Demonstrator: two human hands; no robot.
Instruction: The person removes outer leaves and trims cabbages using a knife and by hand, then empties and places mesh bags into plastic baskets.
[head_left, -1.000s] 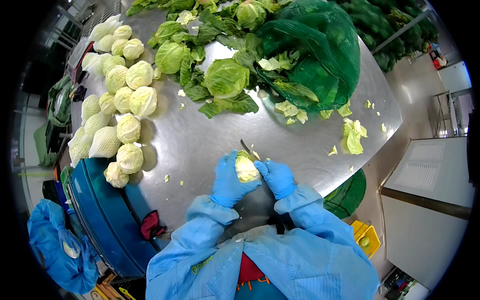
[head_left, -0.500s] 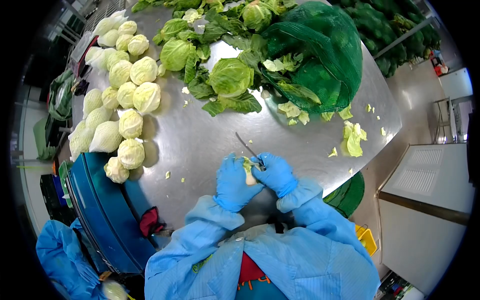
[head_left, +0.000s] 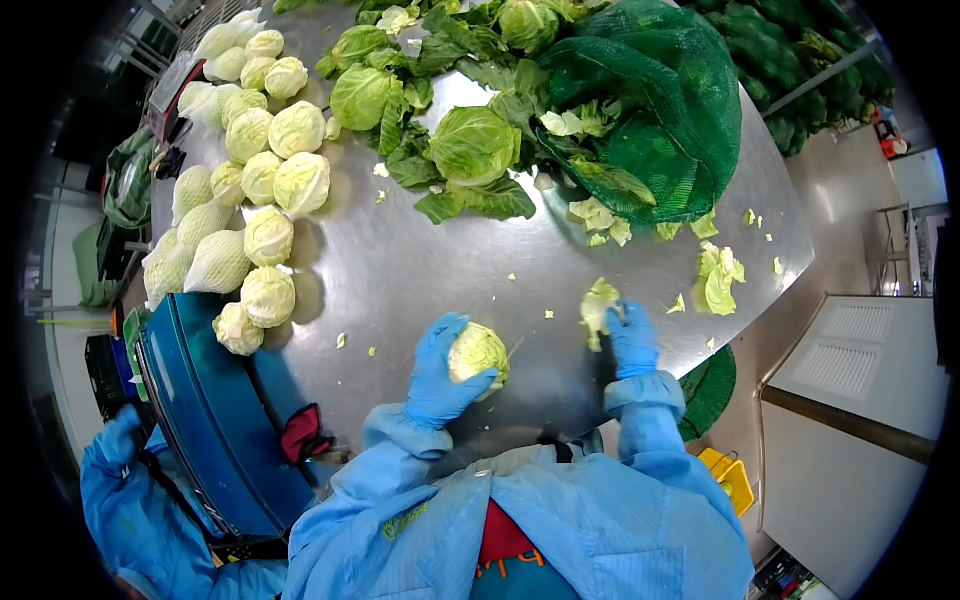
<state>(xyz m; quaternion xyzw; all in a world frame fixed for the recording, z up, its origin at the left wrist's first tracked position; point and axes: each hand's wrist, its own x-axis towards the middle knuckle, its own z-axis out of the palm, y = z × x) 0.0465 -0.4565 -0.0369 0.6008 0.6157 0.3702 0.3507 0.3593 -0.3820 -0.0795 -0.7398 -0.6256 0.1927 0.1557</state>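
My left hand (head_left: 445, 372), in a blue glove, is wrapped round a pale trimmed cabbage (head_left: 480, 356) near the front of the metal table (head_left: 440, 270). To the right, my gloved right hand (head_left: 631, 340) has its fingers at a loose cabbage leaf (head_left: 599, 312); whether they grip it is hard to make out. No knife can be made out in the hand. Beyond them a green leafy cabbage (head_left: 474, 146) lies on outer leaves, beside a green mesh bag (head_left: 690, 120).
Trimmed cabbages (head_left: 268, 236) and net-wrapped ones (head_left: 217, 262) line the left side. A blue bin (head_left: 205, 400) stands at the left edge, near a co-worker's blue sleeve (head_left: 140, 510). Leaf scraps (head_left: 718, 278) lie at the right; a yellow basket (head_left: 735, 482) is below.
My hands have moved apart, the right one going right to the leaf. The cabbage in my left hand now shows clearly. The knife seen earlier is out of sight. The co-worker's arm has shifted.
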